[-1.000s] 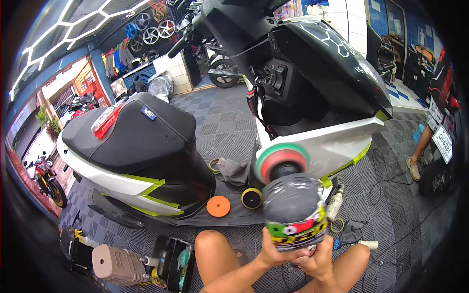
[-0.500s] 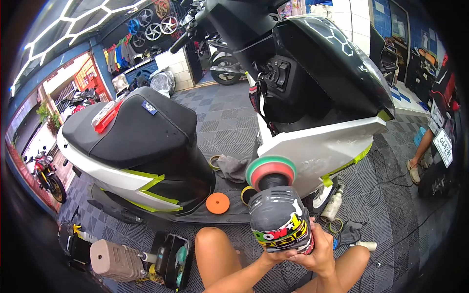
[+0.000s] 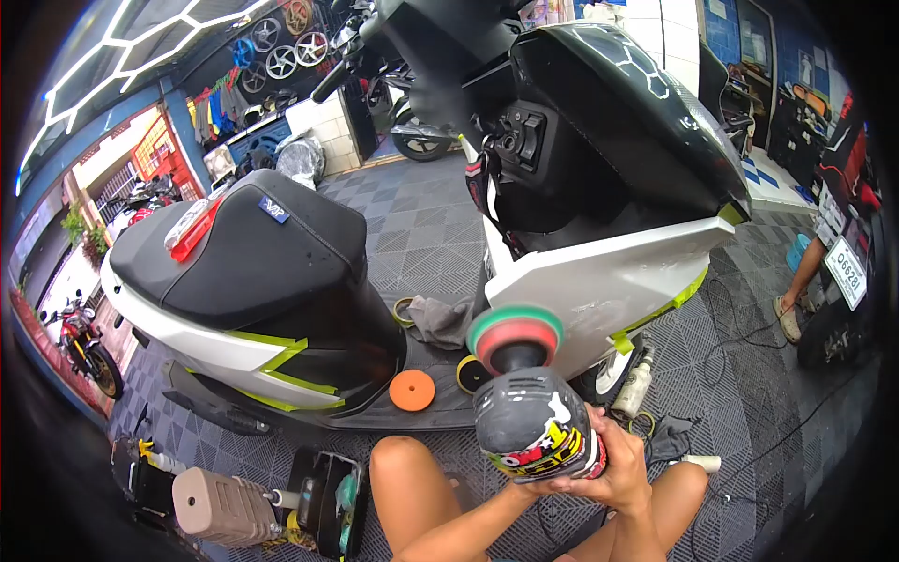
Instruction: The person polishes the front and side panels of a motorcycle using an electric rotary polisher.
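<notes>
Both my hands grip a dark polisher [image 3: 526, 417] covered in colourful stickers. My right hand [image 3: 618, 461] wraps around its right side, fingers closed. My left hand [image 3: 546, 486] holds it from below, its fingers partly hidden by the body. At the far end, a round red and green pad [image 3: 513, 335] meets the lower left part of the scooter's white side panel [image 3: 599, 281]; the pad is blurred. Green masking tape [image 3: 663, 314] lines the panel's lower edge. On the footboard are an orange foam pad [image 3: 412, 390], a yellow-edged pad [image 3: 470, 374] and a grey cloth [image 3: 440, 321].
The black scooter seat [image 3: 253, 248] carries a red and clear packet [image 3: 194, 230]. A beige case [image 3: 223, 506] and a black tool box [image 3: 328, 501] stand at lower left. A bottle [image 3: 634, 389] lies right of the panel. Cables cross the floor near another person's foot [image 3: 787, 318].
The polisher and its pad have shifted slightly down relative to the panel. My hands keep their grip, and the whole view has moved a little.
</notes>
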A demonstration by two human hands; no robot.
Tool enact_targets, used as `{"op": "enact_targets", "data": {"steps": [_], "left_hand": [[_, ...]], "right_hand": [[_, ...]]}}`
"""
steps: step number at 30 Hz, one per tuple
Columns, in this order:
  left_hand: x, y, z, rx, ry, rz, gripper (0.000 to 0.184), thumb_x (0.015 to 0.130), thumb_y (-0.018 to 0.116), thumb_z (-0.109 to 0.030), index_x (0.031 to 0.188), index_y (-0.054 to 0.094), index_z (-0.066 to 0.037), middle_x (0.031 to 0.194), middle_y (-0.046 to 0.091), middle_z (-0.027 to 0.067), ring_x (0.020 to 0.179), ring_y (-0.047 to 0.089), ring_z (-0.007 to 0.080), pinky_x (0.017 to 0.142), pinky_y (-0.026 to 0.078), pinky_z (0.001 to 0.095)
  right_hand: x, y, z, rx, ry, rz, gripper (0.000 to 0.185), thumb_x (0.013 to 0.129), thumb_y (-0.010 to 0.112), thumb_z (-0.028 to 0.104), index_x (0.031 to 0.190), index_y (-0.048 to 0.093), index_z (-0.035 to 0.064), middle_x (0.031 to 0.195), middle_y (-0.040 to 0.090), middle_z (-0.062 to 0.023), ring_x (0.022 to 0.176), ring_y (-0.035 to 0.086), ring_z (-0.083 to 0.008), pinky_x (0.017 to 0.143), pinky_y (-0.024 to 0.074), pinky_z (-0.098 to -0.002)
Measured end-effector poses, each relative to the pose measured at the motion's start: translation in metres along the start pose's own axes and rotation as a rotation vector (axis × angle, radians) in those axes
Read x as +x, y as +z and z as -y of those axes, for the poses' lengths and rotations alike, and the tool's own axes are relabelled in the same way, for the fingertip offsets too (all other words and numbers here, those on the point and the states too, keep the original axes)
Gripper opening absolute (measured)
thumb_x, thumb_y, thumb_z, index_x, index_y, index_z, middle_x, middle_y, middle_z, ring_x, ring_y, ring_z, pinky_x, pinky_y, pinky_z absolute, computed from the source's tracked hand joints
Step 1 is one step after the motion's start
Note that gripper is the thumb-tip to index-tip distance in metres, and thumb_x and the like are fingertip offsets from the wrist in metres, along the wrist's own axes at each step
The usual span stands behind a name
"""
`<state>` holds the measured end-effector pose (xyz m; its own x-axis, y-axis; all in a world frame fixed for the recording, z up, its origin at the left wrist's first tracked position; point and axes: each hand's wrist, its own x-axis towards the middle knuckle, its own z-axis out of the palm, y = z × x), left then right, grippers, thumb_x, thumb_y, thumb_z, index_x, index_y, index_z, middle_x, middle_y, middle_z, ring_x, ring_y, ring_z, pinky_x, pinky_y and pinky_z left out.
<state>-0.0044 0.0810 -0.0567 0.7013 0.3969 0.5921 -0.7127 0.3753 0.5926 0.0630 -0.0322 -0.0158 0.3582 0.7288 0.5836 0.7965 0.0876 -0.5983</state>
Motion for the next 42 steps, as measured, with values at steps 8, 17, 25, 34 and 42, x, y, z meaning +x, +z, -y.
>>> {"op": "enact_targets", "data": {"steps": [8,17,25,34,42], "left_hand": [[-0.032,-0.016,0.047,0.234,-0.156,-0.055,0.088,0.054,0.079,-0.065,0.110,0.052,-0.004,0.104,0.052,0.0069,0.105,0.050,0.0213,0.108,0.029,0.0448],[-0.014,-0.009,0.038,0.063,-0.021,-0.091,0.088,0.054,0.079,-0.067,0.109,0.052,-0.005,0.103,0.056,0.0084,0.105,0.053,0.0202,0.109,0.030,0.0434],[-0.025,-0.025,0.051,0.203,-0.407,-0.001,0.085,0.062,0.077,-0.061,0.121,0.048,-0.007,0.106,0.055,0.0082,0.105,0.053,0.0211,0.108,0.030,0.0451],[-0.011,0.010,0.025,0.111,-0.020,-0.215,0.082,0.061,0.077,-0.061,0.117,0.050,-0.006,0.101,0.054,0.0057,0.102,0.053,0.0208,0.108,0.030,0.0444],[-0.049,-0.048,0.054,0.447,-0.234,0.118,0.093,0.077,0.062,-0.063,0.141,0.029,-0.004,0.139,0.039,0.0112,0.124,0.044,0.0247,0.109,0.030,0.0382]], "right_hand": [[-0.010,-0.006,-0.009,-0.008,0.024,-0.120,0.087,0.064,0.072,0.068,0.104,0.056,-0.0080,0.087,0.066,-0.0161,0.069,0.068,-0.0277,0.063,0.0523,-0.0335],[-0.006,-0.005,-0.025,0.000,-0.056,0.014,0.077,0.051,0.087,0.051,0.094,0.059,-0.0072,0.083,0.065,-0.0191,0.074,0.067,-0.0323,0.070,0.0548,-0.0380],[-0.021,0.000,-0.038,0.216,0.071,-0.211,0.087,0.054,0.084,0.058,0.105,0.055,-0.0075,0.091,0.067,-0.0173,0.079,0.069,-0.0301,0.073,0.0536,-0.0346],[-0.012,-0.007,-0.031,0.093,-0.054,-0.063,0.077,0.052,0.088,0.048,0.098,0.059,-0.0066,0.089,0.065,-0.0206,0.079,0.068,-0.0337,0.070,0.0554,-0.0380],[-0.019,0.003,-0.033,0.221,0.063,-0.257,0.092,0.061,0.075,0.066,0.110,0.056,-0.0095,0.086,0.067,-0.0160,0.074,0.068,-0.0269,0.068,0.0526,-0.0349]]}}
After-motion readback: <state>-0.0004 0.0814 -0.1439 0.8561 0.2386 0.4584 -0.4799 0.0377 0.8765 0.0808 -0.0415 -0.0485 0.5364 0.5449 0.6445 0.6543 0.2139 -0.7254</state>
